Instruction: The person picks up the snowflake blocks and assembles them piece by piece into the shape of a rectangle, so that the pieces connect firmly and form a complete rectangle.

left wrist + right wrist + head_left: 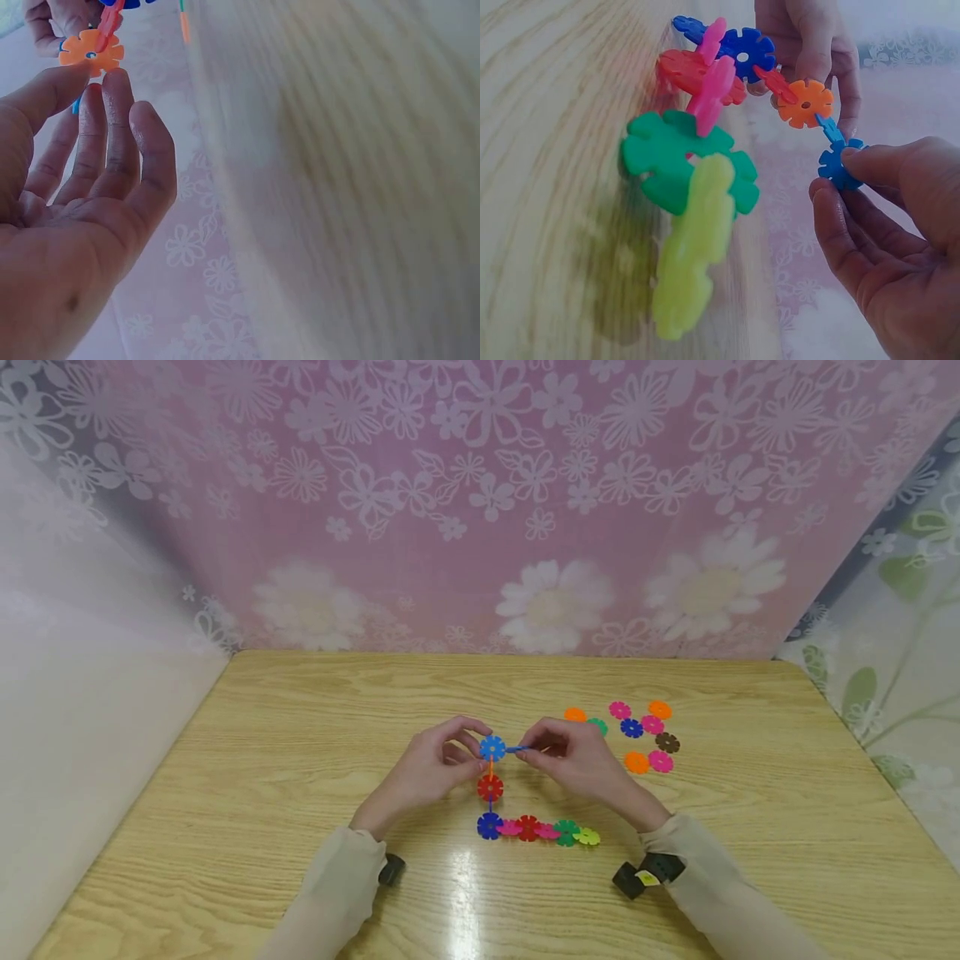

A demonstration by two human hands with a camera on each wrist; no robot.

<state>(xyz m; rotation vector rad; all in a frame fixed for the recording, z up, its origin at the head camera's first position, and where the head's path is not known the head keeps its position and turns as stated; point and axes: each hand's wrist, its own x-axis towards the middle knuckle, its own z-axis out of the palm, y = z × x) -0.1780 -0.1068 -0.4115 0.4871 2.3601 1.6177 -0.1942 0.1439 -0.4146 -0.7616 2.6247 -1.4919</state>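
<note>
Slotted flower-shaped plastic discs are joined edge to edge in an L-shaped chain. Thumb and fingers of my left hand pinch the orange disc, just below the light blue disc. From the right, my right hand pinches a blue disc, which meets the light blue one at its edge. Below hang a red disc and dark blue discs. The lower row runs right through pink and red to a green disc and a yellow disc.
Loose discs lie beyond my right hand on the wooden table, among them an orange disc, a brown disc and a dark blue disc. A flowered pink curtain hangs behind the table's far edge.
</note>
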